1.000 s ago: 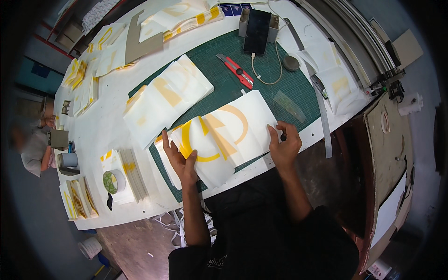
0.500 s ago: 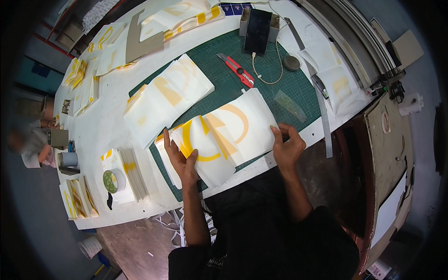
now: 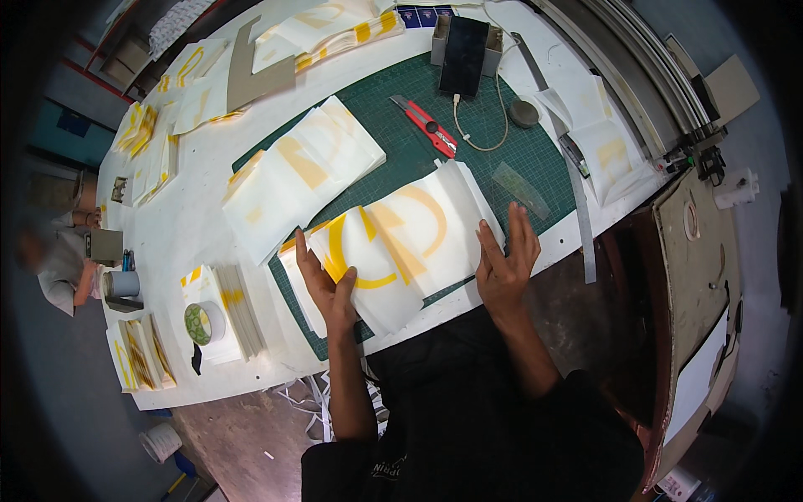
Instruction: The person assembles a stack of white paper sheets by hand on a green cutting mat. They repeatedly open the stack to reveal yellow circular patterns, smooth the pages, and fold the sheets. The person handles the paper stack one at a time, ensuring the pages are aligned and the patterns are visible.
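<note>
A stack of white sheets with yellow curved shapes (image 3: 401,238) lies on the green cutting mat (image 3: 468,159) near the table's front edge. My left hand (image 3: 326,284) presses flat against the stack's left side, fingers straight. My right hand (image 3: 504,259) stands edge-on against the stack's right side, fingers spread and straight. Neither hand holds anything. A second stack of white sheets with yellow marks (image 3: 301,171) lies on the mat just beyond the left hand.
A red utility knife (image 3: 431,127), a phone in a stand (image 3: 462,46) with a cable, a round weight (image 3: 524,113) and a metal ruler (image 3: 573,167) lie on the mat's far side. A tape roll (image 3: 201,322) and more sheet piles sit left. Another person (image 3: 58,251) is at far left.
My right hand has opened and come off the stack's top corner to stand against its right edge. My left hand has slid along the left side. The sheets are squared closer together.
</note>
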The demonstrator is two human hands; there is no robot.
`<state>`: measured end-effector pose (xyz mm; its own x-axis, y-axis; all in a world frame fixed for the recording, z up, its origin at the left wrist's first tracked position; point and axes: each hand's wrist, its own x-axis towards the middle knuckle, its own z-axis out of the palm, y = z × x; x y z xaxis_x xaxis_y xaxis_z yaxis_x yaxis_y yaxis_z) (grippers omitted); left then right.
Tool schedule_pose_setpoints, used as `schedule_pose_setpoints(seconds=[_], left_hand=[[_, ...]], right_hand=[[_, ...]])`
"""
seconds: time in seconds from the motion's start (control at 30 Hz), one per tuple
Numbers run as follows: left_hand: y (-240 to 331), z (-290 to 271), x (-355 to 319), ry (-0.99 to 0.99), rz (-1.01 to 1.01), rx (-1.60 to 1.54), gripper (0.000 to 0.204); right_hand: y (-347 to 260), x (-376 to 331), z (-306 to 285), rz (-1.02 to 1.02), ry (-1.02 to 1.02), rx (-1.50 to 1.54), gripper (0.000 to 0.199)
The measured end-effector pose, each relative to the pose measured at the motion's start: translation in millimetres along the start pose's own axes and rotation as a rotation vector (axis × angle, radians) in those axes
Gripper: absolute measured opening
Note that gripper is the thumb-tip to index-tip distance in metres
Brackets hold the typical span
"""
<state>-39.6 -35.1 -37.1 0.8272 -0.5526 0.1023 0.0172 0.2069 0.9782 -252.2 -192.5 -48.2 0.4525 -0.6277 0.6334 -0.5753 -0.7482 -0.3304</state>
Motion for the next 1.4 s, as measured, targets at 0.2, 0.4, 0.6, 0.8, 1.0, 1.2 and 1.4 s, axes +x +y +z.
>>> schedule_pose_setpoints(seconds=[0.2,0.4,0.6,0.8,1.0,1.2,1.4], left_hand=[[0.8,1.0,-0.1,-0.011,0.009,-0.002,0.109],[-1.3,-0.6,-0.1,-0.017,0.014,-0.006,0.108],[1.6,0.5,-0.4,-0.015,-0.006,-0.024,0.108],[-5.1,-3.1,-0.3,-0.012,0.014,-0.017,0.107],[-6.1,-2.4,-0.8,0.000,0.037,-0.027,0.101],[-26.9,-31.6,-3.4,-0.169,-0.010,0.218,0.075],[-22.5,-19.3,-3.0,-0.193,0.127,0.108,0.070]], right_hand=[[0.8,3.0,-0.9,-0.001,0.021,-0.050,0.039],[-11.4,1.6,-9.6,0.057,-0.201,0.479,0.021],[-20.1,7.5,-7.3,0.130,-0.182,0.456,0.012],[-17.7,5.0,1.1,0.215,-0.188,0.244,0.025],[-37.2,10.0,-2.2,0.146,-0.240,0.097,0.025],[-80.3,-0.9,-7.4,0.102,-0.231,0.378,0.021],[-113.4,-1.5,-24.1,-0.155,-0.393,0.815,0.031]])
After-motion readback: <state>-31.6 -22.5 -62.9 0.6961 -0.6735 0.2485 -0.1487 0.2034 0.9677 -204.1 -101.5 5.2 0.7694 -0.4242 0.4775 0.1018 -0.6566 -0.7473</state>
